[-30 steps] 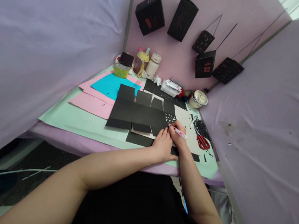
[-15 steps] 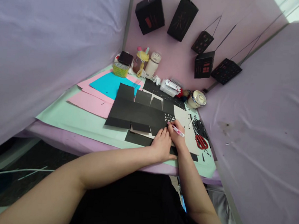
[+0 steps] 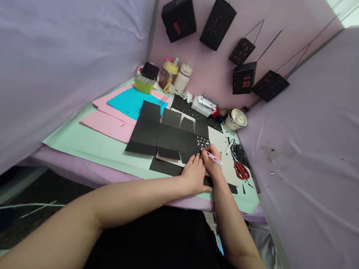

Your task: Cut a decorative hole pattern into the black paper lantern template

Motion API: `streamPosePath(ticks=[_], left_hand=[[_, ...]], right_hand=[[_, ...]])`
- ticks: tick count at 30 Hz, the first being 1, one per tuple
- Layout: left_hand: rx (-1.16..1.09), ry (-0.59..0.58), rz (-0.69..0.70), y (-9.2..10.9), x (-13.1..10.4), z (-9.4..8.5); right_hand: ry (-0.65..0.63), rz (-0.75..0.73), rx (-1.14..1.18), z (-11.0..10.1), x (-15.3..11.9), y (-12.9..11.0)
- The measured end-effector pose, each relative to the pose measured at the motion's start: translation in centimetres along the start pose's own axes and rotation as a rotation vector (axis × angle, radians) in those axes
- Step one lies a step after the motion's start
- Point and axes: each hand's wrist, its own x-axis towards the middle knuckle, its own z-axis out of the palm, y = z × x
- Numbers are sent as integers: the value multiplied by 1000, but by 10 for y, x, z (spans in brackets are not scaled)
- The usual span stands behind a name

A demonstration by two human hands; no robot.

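Observation:
A black card sheet (image 3: 173, 136) with flaps lies across the table, with small triangular cut-outs (image 3: 202, 141) near its right end. My left hand (image 3: 194, 174) rests flat on its lower right part, fingers stretched out. Close beside it, my right hand (image 3: 212, 157) is closed round a white and pink pen-shaped tool (image 3: 213, 157), whose tip touches the card just below the cut-outs. White paper (image 3: 226, 163) and a black strip (image 3: 165, 167) lie partly under the card.
Red-handled scissors (image 3: 241, 170) and black scraps (image 3: 240, 153) lie at the right. Pink paper (image 3: 107, 124) and a blue sheet (image 3: 132, 102) are at the left. Bottles (image 3: 183, 80), a clear box (image 3: 203, 106) and a round tub (image 3: 236, 119) stand behind. Black paper lanterns (image 3: 218, 24) hang above.
The view has shifted very slightly. Both hands stay in nearly the same place, and the pen-shaped tool's tip is still at the card below the cut-outs.

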Motion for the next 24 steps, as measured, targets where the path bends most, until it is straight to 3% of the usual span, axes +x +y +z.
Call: streamPosePath(ticks=[10,17,24], left_hand=[[-15,9,3,-1,0,-1],[-4,24,4,0,0,2],[-6,24,0,-1,1,1]], right_hand=[[8,-1,34,0,0,-1],[183,118,217,-4,3,3],[125,183,253,-3,4,5]])
